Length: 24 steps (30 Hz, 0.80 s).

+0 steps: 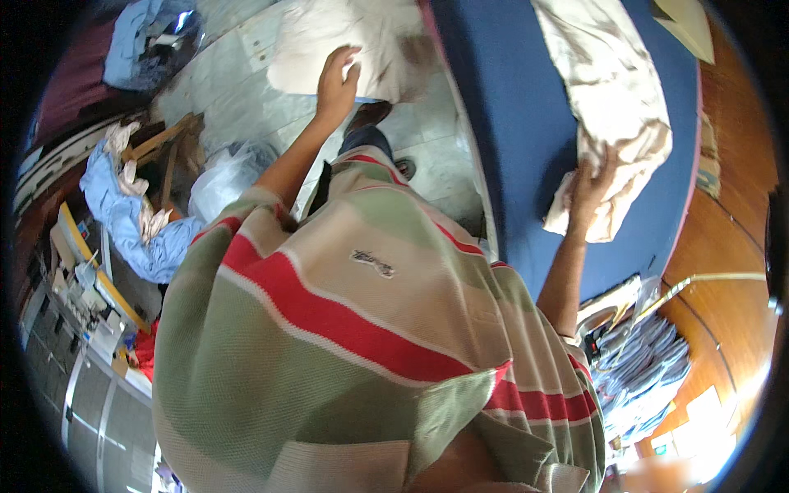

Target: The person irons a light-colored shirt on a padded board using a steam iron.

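Blue table, pale cloth on top.
Cloth runs lengthwise away from my right hand, which touches its near end, grip unclear; my left hand, farther off, is empty, fingers parted.

right fingers: touching cream cloth on blue table | left fingers: parted, near pale cloth

L hand fwd, loosely curled; R hand fwd, palm dn.

Cream cloth — upper end beyond view
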### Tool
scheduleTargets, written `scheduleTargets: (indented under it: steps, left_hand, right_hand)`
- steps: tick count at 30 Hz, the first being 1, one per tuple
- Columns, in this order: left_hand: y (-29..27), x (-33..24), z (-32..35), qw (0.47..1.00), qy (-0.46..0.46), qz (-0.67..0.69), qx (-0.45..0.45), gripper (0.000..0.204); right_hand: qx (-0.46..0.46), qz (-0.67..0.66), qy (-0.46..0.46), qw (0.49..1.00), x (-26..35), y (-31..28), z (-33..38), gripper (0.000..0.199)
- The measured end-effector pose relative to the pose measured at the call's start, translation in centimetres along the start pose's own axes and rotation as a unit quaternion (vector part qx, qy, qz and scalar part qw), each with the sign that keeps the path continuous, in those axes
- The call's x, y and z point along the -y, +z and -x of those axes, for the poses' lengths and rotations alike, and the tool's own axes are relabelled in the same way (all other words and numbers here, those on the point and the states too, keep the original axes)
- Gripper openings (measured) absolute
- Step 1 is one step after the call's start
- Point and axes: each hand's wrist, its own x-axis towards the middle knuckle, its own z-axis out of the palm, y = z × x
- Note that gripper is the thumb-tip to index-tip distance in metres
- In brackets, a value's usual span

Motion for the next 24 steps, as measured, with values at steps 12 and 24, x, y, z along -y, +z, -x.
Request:
scheduleTargets:
  steps: [12,24]
  left_hand:
    - [16.8,-19.2,-8.1,0.844,0.430,-0.264,0.180,0.030]
    - [19.8,-29.2,-10.0,0.856,0.381,-0.066,0.344,0.020]
  right_hand:
    - [-0.058,0.003,-0.049,0.997,-1.2,-0.7,-2.3,0.048]
    - [-0.164,-0.046,-0.048,0.984,8.4,1.5,-9.4,0.081]
